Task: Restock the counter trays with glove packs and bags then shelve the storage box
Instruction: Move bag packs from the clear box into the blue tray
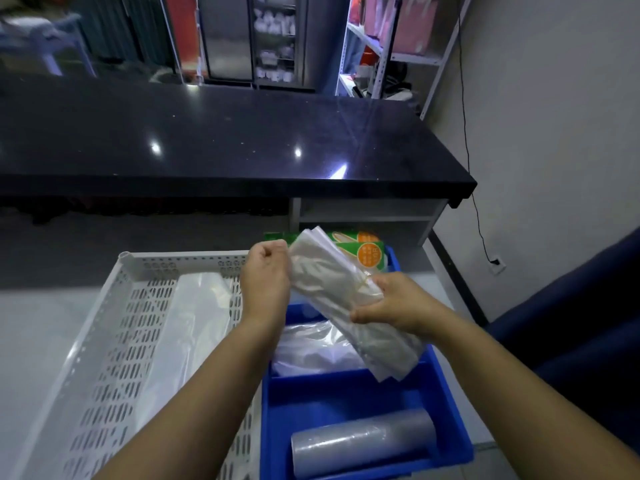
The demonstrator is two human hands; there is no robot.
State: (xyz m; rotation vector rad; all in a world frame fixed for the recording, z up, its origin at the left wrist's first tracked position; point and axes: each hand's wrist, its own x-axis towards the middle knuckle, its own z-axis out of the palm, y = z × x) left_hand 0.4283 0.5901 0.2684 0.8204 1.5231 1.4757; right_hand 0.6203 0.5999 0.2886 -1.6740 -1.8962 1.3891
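Both hands hold a long bundle of clear plastic bags (332,282) tilted above the blue divided tray (446,382). My left hand (266,271) is closed at the bundle's upper left edge. My right hand (391,299) grips its middle, where a rubber band seems to bind it. Green and orange glove packs (367,249) stand at the far end of the blue tray. A roll of clear bags (360,441) lies in its near compartment and loose clear bags (311,344) in the middle one. Left of it, a white perforated tray (114,341) holds a flat stack of clear bags (187,334).
A glossy black countertop (225,140) runs across ahead, with an open white cubby (367,213) under its right end. A white wall with a hanging cable and socket (496,262) is to the right. A dark blue seat (575,323) stands at right. Metal shelving (391,46) stands behind.
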